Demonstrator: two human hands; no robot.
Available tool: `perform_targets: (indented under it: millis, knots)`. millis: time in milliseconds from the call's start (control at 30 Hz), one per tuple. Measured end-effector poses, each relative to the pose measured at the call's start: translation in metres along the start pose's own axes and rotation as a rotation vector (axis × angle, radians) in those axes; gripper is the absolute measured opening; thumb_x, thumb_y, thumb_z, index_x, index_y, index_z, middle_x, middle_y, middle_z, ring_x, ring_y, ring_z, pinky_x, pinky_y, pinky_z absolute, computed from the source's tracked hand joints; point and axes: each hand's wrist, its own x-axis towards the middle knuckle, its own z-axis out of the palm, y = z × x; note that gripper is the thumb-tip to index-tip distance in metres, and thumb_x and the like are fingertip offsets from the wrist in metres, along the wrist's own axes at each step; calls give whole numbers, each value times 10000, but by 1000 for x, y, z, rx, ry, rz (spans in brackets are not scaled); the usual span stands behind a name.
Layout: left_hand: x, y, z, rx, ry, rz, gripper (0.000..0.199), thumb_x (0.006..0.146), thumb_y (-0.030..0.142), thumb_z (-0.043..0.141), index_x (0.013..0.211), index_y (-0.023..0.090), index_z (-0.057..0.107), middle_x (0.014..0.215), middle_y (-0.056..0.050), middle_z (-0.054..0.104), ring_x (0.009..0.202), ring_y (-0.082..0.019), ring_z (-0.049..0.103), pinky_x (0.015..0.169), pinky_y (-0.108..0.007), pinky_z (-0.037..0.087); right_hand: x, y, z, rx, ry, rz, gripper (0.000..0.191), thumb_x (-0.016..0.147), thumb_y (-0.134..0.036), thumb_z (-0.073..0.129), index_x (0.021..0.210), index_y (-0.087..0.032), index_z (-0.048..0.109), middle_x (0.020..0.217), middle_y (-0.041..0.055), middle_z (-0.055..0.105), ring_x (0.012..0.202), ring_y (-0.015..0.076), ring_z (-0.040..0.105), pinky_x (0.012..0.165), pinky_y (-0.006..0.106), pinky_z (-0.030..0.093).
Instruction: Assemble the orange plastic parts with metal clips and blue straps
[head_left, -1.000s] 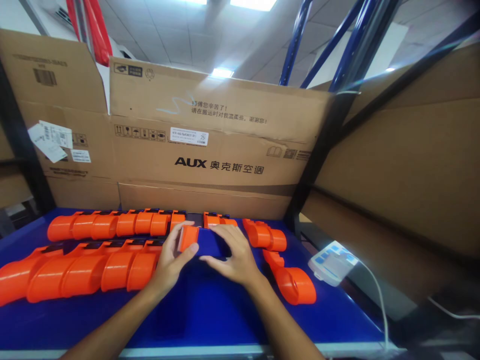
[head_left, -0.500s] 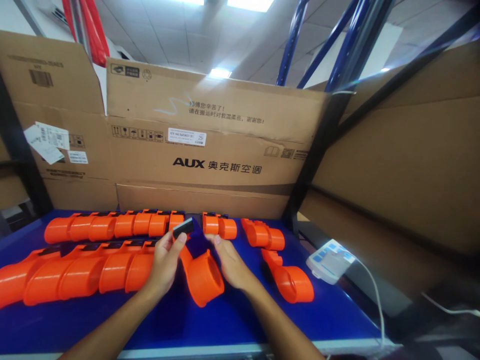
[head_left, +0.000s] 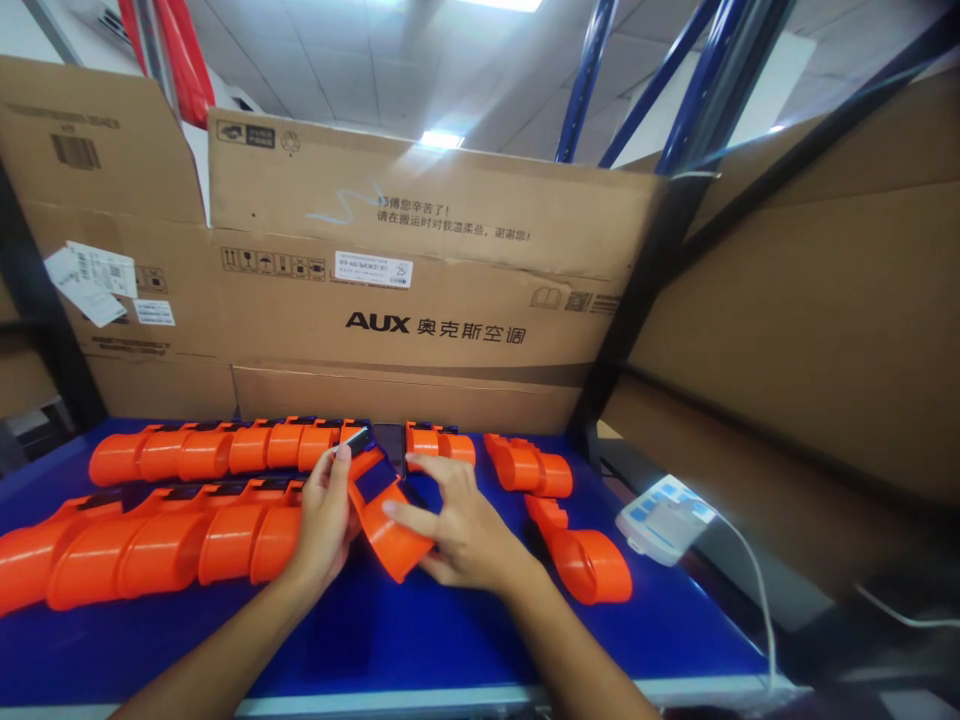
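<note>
An orange plastic piece [head_left: 394,540] with a dark blue strap [head_left: 375,478] is held above the blue table. My left hand [head_left: 326,515] grips its upper left end, thumb on a small black part with a pale edge [head_left: 352,441]. On the right side of the piece, my right hand [head_left: 454,520] touches it, its thumb and fingers around the curved lower part and the index finger stretched toward the strap. Two rows of similar orange pieces [head_left: 161,552] with black parts lie to the left. A dark, flat phone-like object [head_left: 390,448] lies behind my hands.
More orange pieces [head_left: 592,567] lie on the right of the blue table [head_left: 420,655]. A white device [head_left: 664,520] with a cable sits at the right edge. Cardboard panels [head_left: 300,350] stand behind, beside a dark metal post [head_left: 630,310].
The strap now lies down across the orange piece, which has turned in my left hand. My right hand has moved from the strap onto the piece's curved part.
</note>
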Motion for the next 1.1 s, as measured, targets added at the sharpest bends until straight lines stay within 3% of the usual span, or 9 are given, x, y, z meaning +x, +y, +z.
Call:
perform_targets:
  millis: [100,233,400,500,700,1100]
  knots:
    - [-1,1,1,-22,36,17,473,795,642,723,957,215,601,708,40,656,539,-104,590,442,-185,410,0,-4,0,-80,26,-32,609,857,-267,713,1418,-398,514,1471,104,501,1276,346,519,1008,548,460]
    - [0,-2,-2,32,30,-61,528,788,723,664,921,221,566,547,90,510,355,-72,417,340,-174,277,-1,1,-6,-59,142,32,760,840,-500,737,1498,-269,436,1357,148,619,1195,366,554,985,549,463]
    - [5,-5,-5,62,-79,-96,662,808,764,577,1175,214,544,851,-35,705,417,-110,539,332,-207,313,-2,25,-19,-127,291,274,778,825,-457,745,1500,-232,430,1327,152,647,1130,369,578,960,540,446]
    - [6,-4,-5,67,-95,-105,649,829,751,558,1177,204,536,868,-46,710,413,-103,515,337,-209,304,-7,44,-26,-272,360,493,741,829,-371,714,1501,-249,428,1388,137,620,1120,378,541,910,529,433]
    - [6,-3,-6,58,-145,-129,612,838,751,540,1123,210,539,737,0,666,398,-104,480,355,-203,303,-24,74,-24,-419,308,719,726,806,-300,661,1495,-282,431,1473,113,557,1056,379,487,828,510,396]
    - [6,-3,-6,53,-156,-161,590,831,713,580,1125,201,591,725,19,646,396,-92,462,353,-204,295,-40,94,-10,-418,170,702,717,793,-277,675,1465,-349,435,1499,89,535,1015,355,480,795,507,397]
